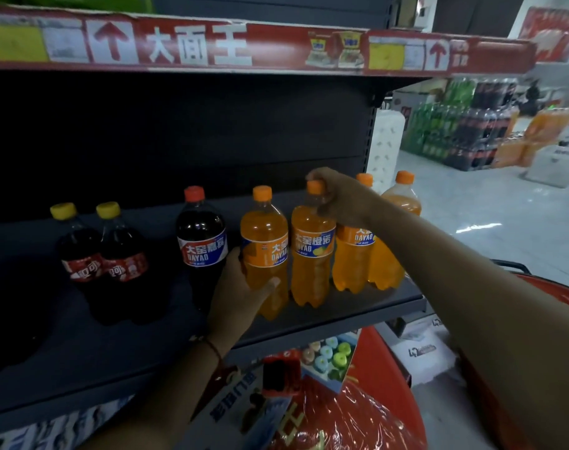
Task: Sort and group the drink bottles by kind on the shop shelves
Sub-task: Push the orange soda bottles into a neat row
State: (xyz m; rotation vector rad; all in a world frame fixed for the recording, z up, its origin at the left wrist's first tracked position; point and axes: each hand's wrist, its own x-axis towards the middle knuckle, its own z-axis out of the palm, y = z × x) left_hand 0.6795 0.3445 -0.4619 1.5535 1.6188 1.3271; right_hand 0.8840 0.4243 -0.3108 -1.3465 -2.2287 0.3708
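Observation:
Several orange soda bottles stand in a row at the right end of the dark shelf (357, 306). My left hand (241, 293) grips the lower body of the leftmost orange bottle (264, 235). My right hand (340, 196) holds the neck of the second orange bottle (311, 254), just under its cap. Two more orange bottles (353, 261) stand to the right, partly hidden behind my right arm. A dark cola bottle with a red cap and blue-white label (201, 235) stands left of the orange ones. Two yellow-capped cola bottles (101, 254) stand further left.
The red price strip (195, 43) of the shelf above hangs overhead. Below the shelf lie red packaged goods (348, 414) and boxes. Stacked packs of green, dark and orange drinks (465, 131) stand across the aisle at the right.

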